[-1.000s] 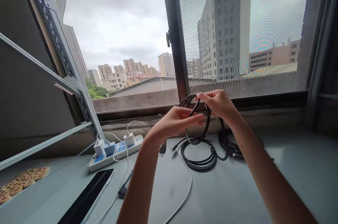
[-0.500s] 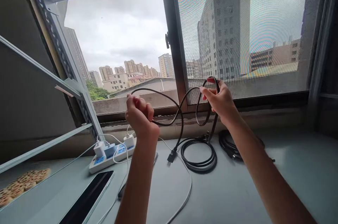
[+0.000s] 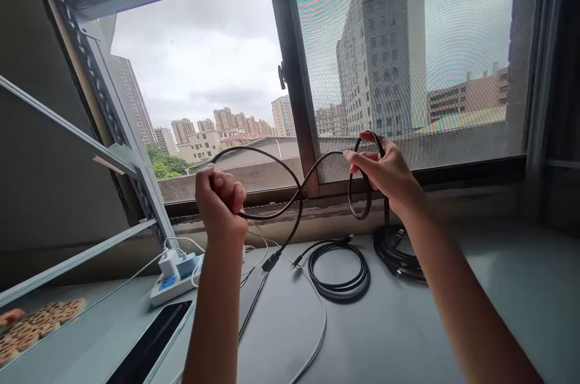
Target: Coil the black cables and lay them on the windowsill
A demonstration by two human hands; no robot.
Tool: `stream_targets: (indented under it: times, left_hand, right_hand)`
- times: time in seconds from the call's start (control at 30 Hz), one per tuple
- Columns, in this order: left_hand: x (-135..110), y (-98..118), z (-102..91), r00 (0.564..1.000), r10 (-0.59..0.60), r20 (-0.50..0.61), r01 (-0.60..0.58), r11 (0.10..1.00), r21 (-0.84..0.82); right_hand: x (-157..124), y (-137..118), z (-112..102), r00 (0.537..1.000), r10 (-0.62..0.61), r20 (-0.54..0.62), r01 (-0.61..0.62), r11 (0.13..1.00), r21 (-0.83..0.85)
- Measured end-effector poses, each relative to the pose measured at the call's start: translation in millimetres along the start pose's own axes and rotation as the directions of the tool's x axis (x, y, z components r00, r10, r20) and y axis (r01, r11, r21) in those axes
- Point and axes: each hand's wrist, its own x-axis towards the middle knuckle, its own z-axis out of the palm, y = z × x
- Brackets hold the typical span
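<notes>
Since half a second ago, left hand (image 3: 220, 198) sits further left and slightly lower; span of black cable (image 3: 290, 191) between the hands is longer. Grey table (image 3: 498, 287) runs under the window (image 3: 362, 58). Left hand is fisted tight around the cable, which arcs up out of the fist, dips, then rises to the right hand (image 3: 385, 172). Right hand pinches a hanging loop of the same cable, fingers closed on it. Cable's plug end (image 3: 270, 261) dangles just above the table. Coiled black cable (image 3: 339, 269) lies flat below the loop; second coil (image 3: 399, 251) beside it. White power strip (image 3: 174, 278) far left; phone (image 3: 149, 342) near edge.
</notes>
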Motion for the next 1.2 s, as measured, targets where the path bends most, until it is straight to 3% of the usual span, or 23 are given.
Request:
stream_targets:
  times: [0.1, 0.23, 0.33, 0.4, 0.57, 0.67, 0.77, 0.9, 1.0, 1.1, 1.2]
  left_hand:
    - [-3.5, 1.2, 2.3, 0.950, -0.200, 0.239, 0.174, 0.977, 0.125]
    - [-6.3, 2.7, 0.6, 0.780, -0.451, 0.434, 0.324, 0.885, 0.336]
    - [-6.5, -1.4, -3.0, 0.664, -0.576, 0.476, 0.295, 0.788, 0.541]
    - [-6.4, -6.9, -5.5, 0.633, -0.633, 0.446, 0.191, 0.686, 0.702]
    - [-10.3, -24.1, -8.1, 0.732, -0.569, 0.374, -0.065, 0.487, 0.871]
    - [-16.7, -29.9, -3.9, 0.721, -0.575, 0.386, -0.103, 0.462, 0.881]
    - [-21.2, -30.1, 3.0, 0.730, -0.525, 0.438, -0.102, 0.550, 0.829]
    - [-18.3, -24.9, 7.7, 0.820, -0.326, 0.471, -0.062, 0.767, 0.639]
    - [-15.5, -18.6, 9.0, 0.895, -0.131, 0.425, -0.062, 0.910, 0.410]
    - [-16.2, -9.8, 11.0, 0.967, 0.094, 0.236, -0.134, 0.978, 0.160]
    - [-14.9, -0.3, 8.6, 0.979, 0.194, -0.058, -0.194, 0.981, 0.008]
  right_hand:
    - [-5.0, -10.6, 4.2, 0.998, 0.066, 0.010, -0.067, 0.995, 0.077]
    - [-11.0, -22.6, 10.8, 1.000, 0.008, -0.029, -0.002, 0.981, 0.196]
    - [-16.8, -26.9, 17.8, 0.999, -0.046, -0.019, 0.050, 0.972, 0.231]
    - [-21.4, -27.5, 22.9, 0.995, -0.093, 0.024, 0.086, 0.970, 0.226]
    - [-32.1, -25.4, 33.2, 0.956, -0.206, 0.208, 0.156, 0.960, 0.232]
    - [-35.0, -25.1, 36.1, 0.948, -0.218, 0.233, 0.169, 0.963, 0.211]
    - [-32.6, -23.4, 35.1, 0.964, -0.183, 0.192, 0.166, 0.981, 0.103]
    - [-21.1, -11.8, 29.8, 0.988, -0.097, 0.119, 0.099, 0.995, -0.019]
    - [-11.5, 0.9, 26.1, 0.998, -0.021, 0.051, 0.024, 0.999, -0.047]
    - [-6.3, 9.0, 23.8, 0.999, 0.033, -0.005, -0.034, 0.995, -0.091]
    - [-5.6, 10.3, 22.7, 0.999, 0.027, -0.023, -0.030, 0.994, -0.102]
